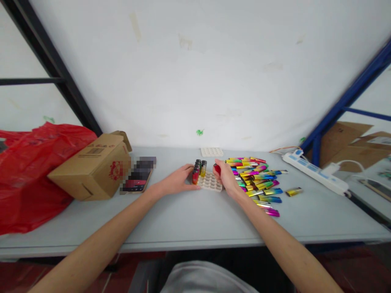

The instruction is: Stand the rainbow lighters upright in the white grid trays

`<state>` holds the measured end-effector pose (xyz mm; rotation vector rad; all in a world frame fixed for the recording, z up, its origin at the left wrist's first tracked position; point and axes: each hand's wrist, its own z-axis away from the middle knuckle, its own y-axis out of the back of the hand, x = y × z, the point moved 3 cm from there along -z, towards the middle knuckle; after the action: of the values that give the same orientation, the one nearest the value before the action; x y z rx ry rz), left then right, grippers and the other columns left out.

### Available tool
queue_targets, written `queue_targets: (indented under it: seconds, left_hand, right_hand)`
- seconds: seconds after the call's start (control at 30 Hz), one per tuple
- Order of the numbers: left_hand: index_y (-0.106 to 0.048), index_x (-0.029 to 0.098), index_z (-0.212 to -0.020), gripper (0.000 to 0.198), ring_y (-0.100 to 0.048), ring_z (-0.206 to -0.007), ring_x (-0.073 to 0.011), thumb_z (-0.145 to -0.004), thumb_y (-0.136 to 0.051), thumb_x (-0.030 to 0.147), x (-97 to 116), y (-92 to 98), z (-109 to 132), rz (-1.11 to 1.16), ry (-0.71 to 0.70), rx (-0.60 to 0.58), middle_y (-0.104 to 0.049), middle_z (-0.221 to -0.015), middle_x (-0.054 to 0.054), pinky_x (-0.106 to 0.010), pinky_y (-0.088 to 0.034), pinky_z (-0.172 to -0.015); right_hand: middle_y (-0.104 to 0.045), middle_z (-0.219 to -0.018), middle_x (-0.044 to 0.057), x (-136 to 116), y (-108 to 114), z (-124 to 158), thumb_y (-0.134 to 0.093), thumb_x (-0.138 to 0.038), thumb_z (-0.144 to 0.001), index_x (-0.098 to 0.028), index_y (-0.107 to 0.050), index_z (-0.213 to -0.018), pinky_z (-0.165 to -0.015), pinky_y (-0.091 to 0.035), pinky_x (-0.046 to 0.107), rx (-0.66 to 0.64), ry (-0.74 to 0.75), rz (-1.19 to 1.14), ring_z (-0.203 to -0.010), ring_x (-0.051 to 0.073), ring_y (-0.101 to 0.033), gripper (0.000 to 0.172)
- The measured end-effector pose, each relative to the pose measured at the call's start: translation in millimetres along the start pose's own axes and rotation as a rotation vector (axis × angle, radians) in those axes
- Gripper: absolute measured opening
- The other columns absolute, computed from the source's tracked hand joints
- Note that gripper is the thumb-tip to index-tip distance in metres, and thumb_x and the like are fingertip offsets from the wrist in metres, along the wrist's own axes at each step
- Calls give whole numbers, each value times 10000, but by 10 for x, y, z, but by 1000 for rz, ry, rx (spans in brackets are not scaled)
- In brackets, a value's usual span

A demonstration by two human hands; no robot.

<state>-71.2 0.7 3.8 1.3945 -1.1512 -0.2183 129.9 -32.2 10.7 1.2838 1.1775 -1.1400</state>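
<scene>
Standing in one cream pocketed tray [210, 182], at least five cigarette lighters [195, 176] are flanked by the left hand [180, 179], half open at the tray's left edge. One red lighter [217, 169] is gripped in the curled right hand [227, 177], at the tray's right side. One spare tray [211, 152] is set behind; over twenty loose lighters [263, 185] are heaped rightward.
</scene>
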Motion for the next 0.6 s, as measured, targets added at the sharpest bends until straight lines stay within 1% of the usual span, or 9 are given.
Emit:
queue_targets:
  seconds: [0.07, 0.13, 0.23, 0.33, 0.4, 0.47, 0.53, 0.6]
  left_hand:
    - [-597, 164, -1351, 677, -547, -1341, -333, -843, -754, 584, -12, -9, -2, -11, -3, -3, -582, -1425, -150, -416, -412, -1186]
    - [-587, 159, -1362, 687, -543, -1345, -333, -848, -750, 584, -18, -14, -4, -22, -4, -5, -581, -1424, -153, -424, -412, -1185]
    - [-585, 155, -1367, 699, -544, -1344, -333, -844, -755, 586, -19, -13, -4, -22, -3, -2, -579, -1429, -154, -422, -412, -1186]
    - [-596, 160, -1363, 697, -553, -1335, -337, -839, -757, 590, -19, -7, -1, -10, -2, 0, -581, -1431, -149, -425, -417, -1184]
    - [-600, 166, -1363, 697, -549, -1339, -341, -839, -754, 599, -20, -5, 2, 3, -10, 2, -581, -1435, -144, -429, -417, -1187]
    - [-595, 165, -1371, 705, -543, -1346, -342, -840, -751, 603, -19, -5, 4, 13, -22, 9, -578, -1439, -143, -423, -415, -1189]
    - [-591, 161, -1371, 702, -553, -1334, -340, -843, -753, 595, -17, -8, 5, 10, -28, 18, -585, -1429, -145, -419, -421, -1180]
    - [-594, 160, -1361, 684, -565, -1316, -338, -845, -758, 579, -14, -12, 5, 1, -25, 20, -598, -1408, -149, -425, -431, -1166]
  right_hand:
    - [-274, -426, -46, 3, 3, 3, -411, -510, -951, -242, -325, -496, -418, -154, 276, 29, -5, -15, -399, 97, -223, 535]
    - [-284, -433, -44, 10, 11, 1, -425, -514, -948, -238, -334, -493, -419, -153, 275, 51, 2, -30, -402, 95, -224, 539]
    - [-290, -463, -57, 35, 34, -15, -454, -653, -938, -226, -419, -557, -422, -152, 266, 38, -9, -67, -415, 93, -218, 573]
    - [-303, -524, -71, 31, 68, -29, -419, -802, -910, -214, -559, -728, -421, -175, 258, -18, 36, -75, -426, 100, -238, 632]
    - [-365, -590, -60, -8, 98, -19, -401, -806, -925, -214, -617, -865, -427, -250, 257, -44, 126, -9, -451, 112, -314, 633]
    - [-460, -675, -38, -66, 128, 10, -392, -736, -978, -219, -638, -985, -483, -371, 268, -57, 233, 128, -509, 129, -430, 573]
    - [-569, -798, 2, -138, 146, 53, -408, -637, -1024, -218, -642, -1037, -618, -476, 295, -58, 374, 310, -644, 157, -561, 480]
    - [-632, -909, 48, -205, 144, 99, -472, -557, -1031, -207, -655, -992, -773, -507, 331, -46, 535, 506, -823, 195, -627, 397]
